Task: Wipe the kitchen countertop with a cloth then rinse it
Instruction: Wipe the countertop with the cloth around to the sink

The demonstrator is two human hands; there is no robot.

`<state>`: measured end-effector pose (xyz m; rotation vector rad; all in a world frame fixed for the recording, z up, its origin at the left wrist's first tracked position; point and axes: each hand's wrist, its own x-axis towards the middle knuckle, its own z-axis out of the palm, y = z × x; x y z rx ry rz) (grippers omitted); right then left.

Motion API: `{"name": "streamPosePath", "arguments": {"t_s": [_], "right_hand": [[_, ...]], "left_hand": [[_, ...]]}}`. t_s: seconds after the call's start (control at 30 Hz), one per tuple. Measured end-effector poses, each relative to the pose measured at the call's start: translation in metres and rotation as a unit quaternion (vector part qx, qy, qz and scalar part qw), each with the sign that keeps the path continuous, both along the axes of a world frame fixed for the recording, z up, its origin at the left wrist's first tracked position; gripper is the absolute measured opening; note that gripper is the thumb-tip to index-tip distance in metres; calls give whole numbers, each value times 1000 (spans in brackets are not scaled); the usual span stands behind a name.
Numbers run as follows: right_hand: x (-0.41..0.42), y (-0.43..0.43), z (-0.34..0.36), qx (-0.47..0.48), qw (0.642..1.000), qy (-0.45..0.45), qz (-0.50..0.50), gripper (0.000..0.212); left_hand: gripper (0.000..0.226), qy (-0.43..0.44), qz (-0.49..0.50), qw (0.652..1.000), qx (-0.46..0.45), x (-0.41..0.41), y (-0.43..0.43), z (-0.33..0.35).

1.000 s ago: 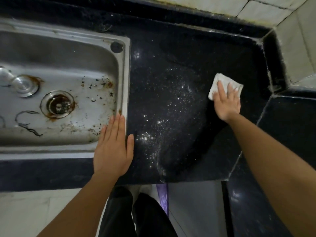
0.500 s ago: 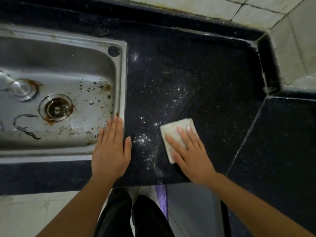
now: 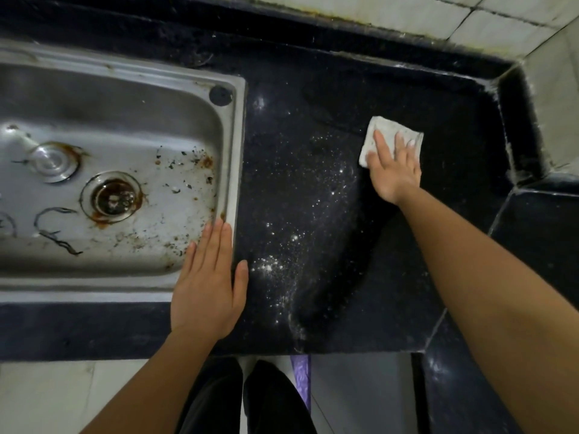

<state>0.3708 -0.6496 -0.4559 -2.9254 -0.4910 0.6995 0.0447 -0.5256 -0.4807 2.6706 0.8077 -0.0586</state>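
Note:
A folded white cloth (image 3: pixel 387 130) lies flat on the black speckled countertop (image 3: pixel 313 126), toward its far right. My right hand (image 3: pixel 393 170) presses down on the cloth with straight, spread fingers, covering its near half. My left hand (image 3: pixel 208 283) rests flat, fingers together, on the near right corner of the steel sink's rim (image 3: pixel 238 145) and the counter edge. White specks (image 3: pixel 275 264) are scattered over the counter between my hands.
The sink basin holds a rusty drain (image 3: pixel 114 197), a metal plug (image 3: pixel 53 159) and dark debris. A raised black ledge (image 3: pixel 513 120) and tiled wall (image 3: pixel 470 23) bound the counter at the back and right. A lower black surface (image 3: pixel 539 239) adjoins on the right.
My right hand has slid the cloth from the near middle of the counter back out to the far right. My left hand has stayed in place.

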Motion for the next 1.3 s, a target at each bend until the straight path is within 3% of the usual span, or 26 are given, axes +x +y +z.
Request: {"name": "streamPosePath", "arguments": {"t_s": [0.1, 0.2, 0.33, 0.47, 0.53, 0.63, 0.77, 0.9, 1.07, 1.3], "right_hand": [[-14, 6, 2, 4, 1000, 1, 12, 52], [-65, -8, -1, 12, 993, -22, 115, 50], [-147, -49, -5, 70, 956, -56, 281, 52], [-168, -88, -1, 40, 922, -2, 386, 50], [-146, -87, -6, 25, 933, -17, 360, 50], [-88, -54, -12, 8, 973, -89, 211, 61], [-3, 6, -2, -8, 999, -26, 21, 53], [23, 47, -1, 7, 1000, 4, -27, 54], [-32, 49, -1, 12, 993, -20, 113, 51], [-143, -18, 0, 43, 950, -12, 311, 52]], "left_hand": [[64, -1, -2, 1000, 0, 0, 0, 1], [64, -1, 2, 1000, 0, 0, -1, 1], [65, 4, -1, 1000, 0, 0, -1, 2], [65, 5, -2, 1000, -4, 1, -1, 2], [64, 8, -1, 1000, -5, 0, 0, 2], [64, 11, -1, 1000, -6, 1, 0, 1], [63, 8, 0, 1000, -6, 0, 1, 0], [63, 6, -2, 1000, -8, 0, 1, 0], [63, 7, 0, 1000, -11, 0, 1, 1], [63, 8, -1, 1000, -15, 0, 1, 3]]}}
